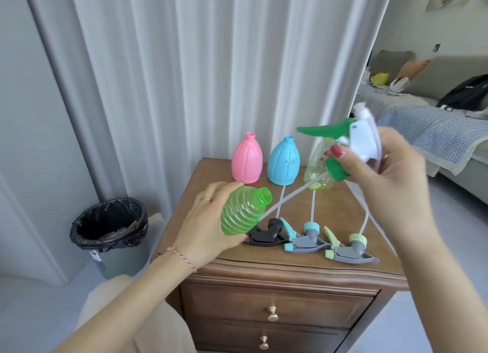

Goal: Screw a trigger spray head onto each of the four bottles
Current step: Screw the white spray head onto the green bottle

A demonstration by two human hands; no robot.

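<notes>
Your left hand is wrapped around the ribbed green bottle, tipped so its open neck aims toward your right hand. That one's pinching the green-and-white trigger spray head by its collar, up and to the right of the bottle, dip tube trailing down past the bottle's neck.

a brown wooden desk with drawers and brass knobs on its front carries the things. at the back of its top three bottles stand upright in a row, necks open: a pink bottle, a blue bottle just beside it, and a clear yellowish bottle to the right. near the front edge three spray heads lie on their sides, their tubes running back toward the bottles: a black spray head, a grey and blue spray head, and a grey and pale green spray head.
</notes>
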